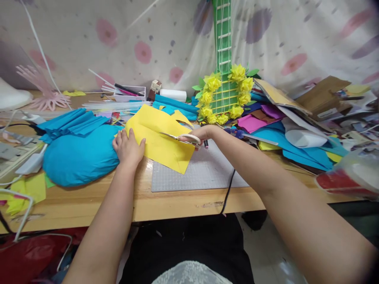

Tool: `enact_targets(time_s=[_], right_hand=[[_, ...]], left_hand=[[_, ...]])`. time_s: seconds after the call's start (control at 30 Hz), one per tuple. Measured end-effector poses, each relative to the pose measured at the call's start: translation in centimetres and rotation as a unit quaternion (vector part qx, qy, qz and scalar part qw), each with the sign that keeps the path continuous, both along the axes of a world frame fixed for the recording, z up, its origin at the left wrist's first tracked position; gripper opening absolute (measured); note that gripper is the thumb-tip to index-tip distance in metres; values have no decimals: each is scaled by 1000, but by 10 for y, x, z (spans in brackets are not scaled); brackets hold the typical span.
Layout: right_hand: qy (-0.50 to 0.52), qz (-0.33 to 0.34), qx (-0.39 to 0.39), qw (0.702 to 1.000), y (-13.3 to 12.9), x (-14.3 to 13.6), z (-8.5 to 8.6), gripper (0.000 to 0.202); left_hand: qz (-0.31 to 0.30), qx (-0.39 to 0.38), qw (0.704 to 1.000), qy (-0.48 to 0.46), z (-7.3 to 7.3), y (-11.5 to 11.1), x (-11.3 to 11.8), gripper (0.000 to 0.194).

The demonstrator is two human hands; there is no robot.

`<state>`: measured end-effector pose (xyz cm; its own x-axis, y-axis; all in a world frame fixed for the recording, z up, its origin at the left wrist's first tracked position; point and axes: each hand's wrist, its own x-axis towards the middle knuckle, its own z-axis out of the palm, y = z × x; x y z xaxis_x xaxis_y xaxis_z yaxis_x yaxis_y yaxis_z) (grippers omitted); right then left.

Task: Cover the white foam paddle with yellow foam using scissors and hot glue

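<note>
A sheet of yellow paper (161, 122) lies across the desk and over part of a grey cutting mat (171, 183). My left hand (128, 149) rests on the sheet's left side, fingers stretched out and thumb apart. In my right hand (201, 136) is a pair of scissors (189, 139) with light-coloured handles. Their blades point left and lie at a slit in the paper's right part. Left of the sheet sits a rounded blue paper-covered form (79, 161), with pleated blue paper (75, 124) at its upper edge.
Behind stands a green guitar-shaped piece (224, 39) ringed with yellow paper flowers (213, 82). Coloured paper and cardboard (322, 94) pile up at the right, near a red-and-clear cup (349, 179). A black cable (227, 193) hangs over the front edge. A white box (130, 92) holds pens.
</note>
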<state>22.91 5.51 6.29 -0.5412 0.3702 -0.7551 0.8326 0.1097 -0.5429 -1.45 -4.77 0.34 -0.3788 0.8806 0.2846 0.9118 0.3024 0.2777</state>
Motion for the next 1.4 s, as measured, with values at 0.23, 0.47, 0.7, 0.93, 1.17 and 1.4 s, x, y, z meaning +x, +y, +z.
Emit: enact_targets(time_s=[0.23, 0.47, 0.7, 0.93, 1.17, 1.4], right_hand=[[63, 10, -1, 998, -8, 27, -8, 68], [102, -14, -28, 994, -19, 51, -13, 64], [124, -38, -20, 991, -27, 54, -16, 66], [177, 3, -36, 984, -28, 58, -22, 70], [187, 1, -6, 982, -31, 61, -23, 71], [156, -58, 24, 986, -36, 66, -17, 62]], left_hand=[[8, 40, 998, -51, 7, 4, -3, 45], [-13, 78, 988, -129, 10, 1, 1, 37], [41, -86, 983, -155, 10, -6, -5, 26], [4, -60, 918, -391, 5, -1, -1, 27], [-15, -37, 822, -568, 8, -4, 26, 26], [-28, 26, 793, -607, 2, 0, 30, 16]])
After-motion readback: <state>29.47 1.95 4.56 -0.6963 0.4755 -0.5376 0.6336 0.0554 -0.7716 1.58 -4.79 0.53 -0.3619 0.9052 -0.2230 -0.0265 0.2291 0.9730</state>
